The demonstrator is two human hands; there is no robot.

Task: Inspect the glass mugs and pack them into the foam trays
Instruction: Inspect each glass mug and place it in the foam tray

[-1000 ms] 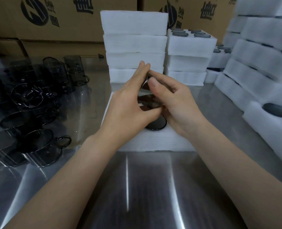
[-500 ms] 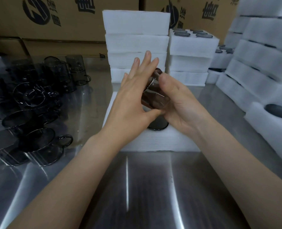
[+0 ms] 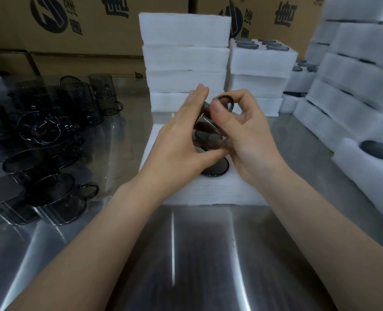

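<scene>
Glass mug (image 3: 208, 136), tilted between left grip (image 3: 179, 144), right grip (image 3: 249, 140), over foam tray (image 3: 219, 191).

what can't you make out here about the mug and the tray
Head view:
glass mug: sides covered by left hand and right hand; flaws unreadable.
foam tray: most pockets hidden under both hands; one packed mug shows.
loose mugs: overlapping, cut by left edge; count unclear.
</scene>
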